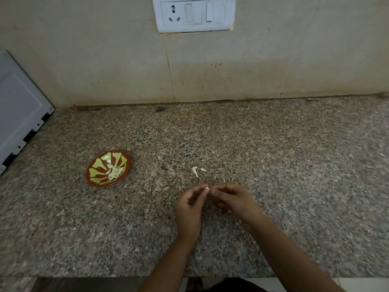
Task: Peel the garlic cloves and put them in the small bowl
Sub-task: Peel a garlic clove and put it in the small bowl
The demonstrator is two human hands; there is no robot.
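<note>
Pinches one garlic clove [206, 188] between left hand [189, 207] and right hand [235, 199], near two peel scraps [196, 171], apart from one small bowl [96, 165].

red-brown bowl [90, 175] with yellow-green stripes, speckled counter [273, 165]

**Single head-worn wide-angle view.** The scene is seen from above the near edge of the granite counter [273, 165], the camera being directed forward and steeply downward. The tiled wall [105, 60] and switch plate [193, 14] are met at 12 o'clock. The left hand [190, 207] and right hand [237, 201], pinching a garlic clove [206, 188], are framed nearest, toward 6 o'clock of centre. The small bowl [94, 171] is seen farther off at 9 o'clock.
</note>
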